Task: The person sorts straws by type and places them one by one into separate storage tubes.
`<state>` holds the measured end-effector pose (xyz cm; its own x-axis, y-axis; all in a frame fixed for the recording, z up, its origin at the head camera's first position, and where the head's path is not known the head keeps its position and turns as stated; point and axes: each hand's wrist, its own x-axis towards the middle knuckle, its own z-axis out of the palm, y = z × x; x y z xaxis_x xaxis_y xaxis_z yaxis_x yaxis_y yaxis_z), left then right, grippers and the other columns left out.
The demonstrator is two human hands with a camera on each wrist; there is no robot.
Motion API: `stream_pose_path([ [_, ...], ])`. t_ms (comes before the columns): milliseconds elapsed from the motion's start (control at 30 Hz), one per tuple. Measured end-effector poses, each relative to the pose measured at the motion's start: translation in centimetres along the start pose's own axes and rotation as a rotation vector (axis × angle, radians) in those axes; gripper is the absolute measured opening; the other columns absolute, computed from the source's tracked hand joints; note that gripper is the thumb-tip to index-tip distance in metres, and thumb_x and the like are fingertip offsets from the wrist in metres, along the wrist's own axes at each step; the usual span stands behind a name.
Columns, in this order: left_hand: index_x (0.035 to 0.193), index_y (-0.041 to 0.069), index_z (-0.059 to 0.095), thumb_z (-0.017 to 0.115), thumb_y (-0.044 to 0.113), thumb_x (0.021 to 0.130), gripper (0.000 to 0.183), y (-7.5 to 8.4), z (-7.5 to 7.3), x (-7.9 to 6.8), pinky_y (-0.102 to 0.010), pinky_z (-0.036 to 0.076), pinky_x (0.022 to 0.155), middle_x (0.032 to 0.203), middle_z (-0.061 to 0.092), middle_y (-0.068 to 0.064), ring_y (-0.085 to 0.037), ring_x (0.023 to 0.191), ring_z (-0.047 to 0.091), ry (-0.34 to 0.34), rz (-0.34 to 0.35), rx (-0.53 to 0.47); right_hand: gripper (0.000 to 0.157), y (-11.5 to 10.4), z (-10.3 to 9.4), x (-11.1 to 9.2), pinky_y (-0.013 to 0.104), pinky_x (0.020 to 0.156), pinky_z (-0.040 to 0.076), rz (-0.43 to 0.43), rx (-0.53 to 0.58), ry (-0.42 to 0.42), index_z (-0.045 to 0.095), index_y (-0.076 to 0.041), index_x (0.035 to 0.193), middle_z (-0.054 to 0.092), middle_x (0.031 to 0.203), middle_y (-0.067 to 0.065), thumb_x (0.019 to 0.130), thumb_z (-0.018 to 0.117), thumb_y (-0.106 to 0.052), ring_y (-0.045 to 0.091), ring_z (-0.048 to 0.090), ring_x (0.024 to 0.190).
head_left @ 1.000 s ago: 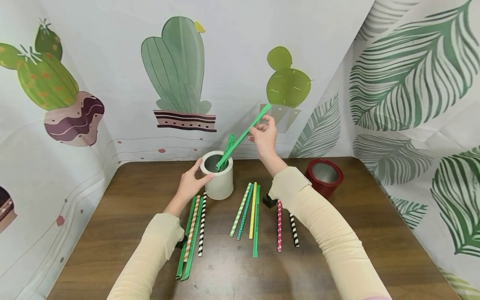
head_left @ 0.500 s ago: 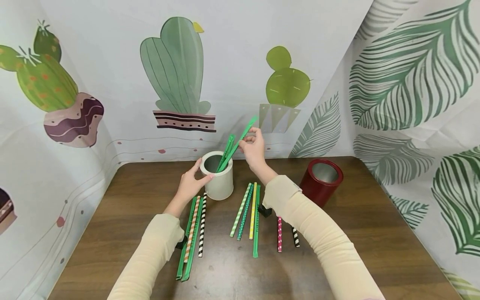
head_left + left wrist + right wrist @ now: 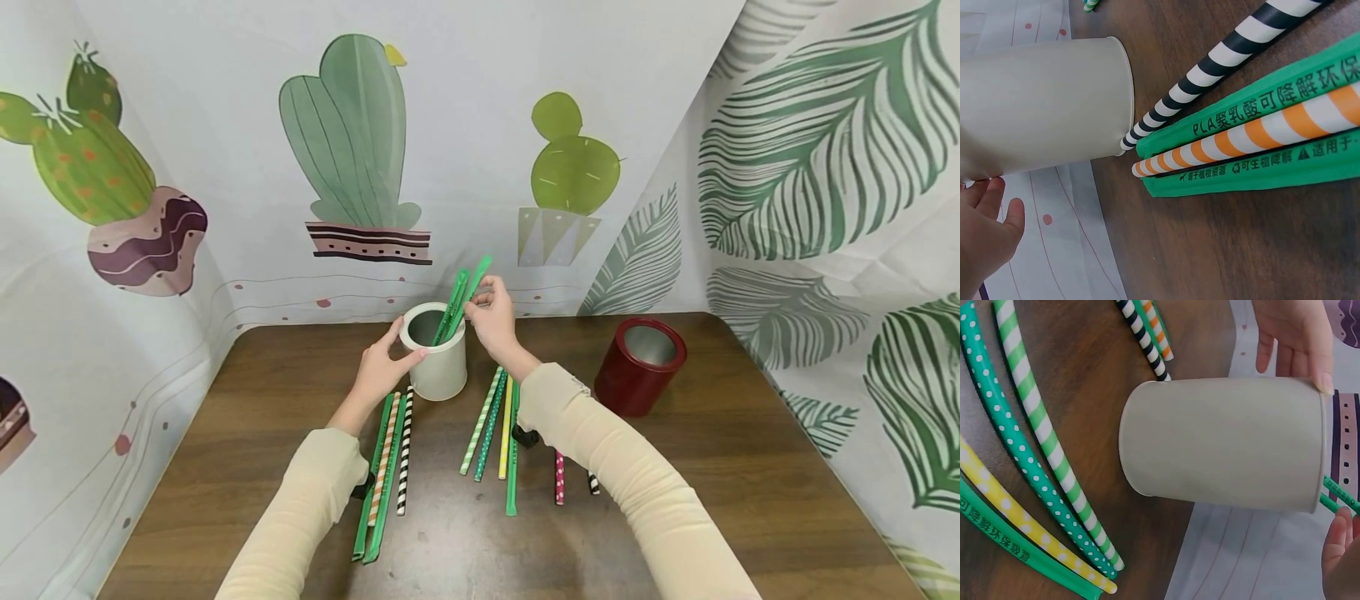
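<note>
In the head view my left hand (image 3: 381, 367) holds the white can (image 3: 441, 377) by its rim, thumb in front and fingers at the left side. The can stands upright at the table's back. My right hand (image 3: 493, 321) pinches a green wrapped straw (image 3: 482, 271), which slants down into the can's mouth. Other green wrapped straws (image 3: 456, 293) lean inside; their lower ends are hidden. The right wrist view has the left thumb at the rim of the can (image 3: 1222, 444) and the right fingers (image 3: 1336, 540) beside the green straws.
Left of centre lie a black-and-white striped straw (image 3: 405, 458), an orange-striped straw (image 3: 386, 454) and green wrapped straws (image 3: 1272, 87). A middle group includes a green-striped straw (image 3: 480, 429) and a yellow straw (image 3: 505, 442). A red can (image 3: 636, 383) stands right, behind a pink dotted straw (image 3: 559, 483).
My right hand has moved left and down, bringing the green wrapped straw from over the can's mouth into it, more upright beside the others. The left hand and can stay put.
</note>
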<state>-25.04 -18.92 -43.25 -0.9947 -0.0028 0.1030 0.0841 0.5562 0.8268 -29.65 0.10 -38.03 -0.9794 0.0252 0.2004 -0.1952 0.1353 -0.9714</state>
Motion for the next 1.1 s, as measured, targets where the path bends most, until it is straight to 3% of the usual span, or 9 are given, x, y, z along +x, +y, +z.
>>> stream_pose_path([
  [133,0.140,0.019,0.024,0.062,0.050,0.075,0.081,0.0,0.0,0.0,-0.045,0.027,0.104,0.140,0.034,-0.009,-0.024,0.129,0.032,-0.008,-0.007,-0.006,0.028,0.3,0.1,-0.3,0.019,0.055,0.041,-0.010,-0.078,-0.030,0.047,-0.005,0.104,0.059,0.074,0.011,0.077,0.056,0.002,0.012,0.054,0.064],
  [433,0.140,0.020,0.023,0.061,0.050,0.076,0.081,0.1,0.1,-0.1,-0.047,0.028,0.103,0.138,0.037,-0.011,-0.025,0.128,0.033,-0.015,-0.013,-0.001,0.030,0.5,-0.1,-0.8,0.024,0.064,0.044,0.050,-0.189,-0.124,0.051,-0.006,0.108,0.064,0.081,0.014,0.079,0.060,-0.007,0.022,0.058,0.079],
  [733,0.140,0.019,0.024,0.062,0.050,0.075,0.081,0.2,0.1,-0.1,-0.047,0.028,0.102,0.138,0.037,-0.012,-0.025,0.128,0.033,-0.010,-0.015,0.005,0.031,0.8,-1.3,-0.8,0.026,0.059,0.048,0.110,-0.133,-0.179,0.051,-0.005,0.110,0.062,0.089,0.013,0.080,0.060,-0.007,0.016,0.057,0.070],
  [1100,0.140,0.017,0.025,0.062,0.048,0.076,0.081,-0.1,0.1,0.0,-0.046,0.028,0.103,0.140,0.034,-0.010,-0.025,0.129,0.033,-0.002,-0.001,0.011,0.033,2.0,-4.1,-1.0,0.027,0.052,0.049,0.200,-0.062,-0.202,0.048,-0.006,0.112,0.056,0.081,0.004,0.081,0.059,-0.006,0.012,0.054,0.060],
])
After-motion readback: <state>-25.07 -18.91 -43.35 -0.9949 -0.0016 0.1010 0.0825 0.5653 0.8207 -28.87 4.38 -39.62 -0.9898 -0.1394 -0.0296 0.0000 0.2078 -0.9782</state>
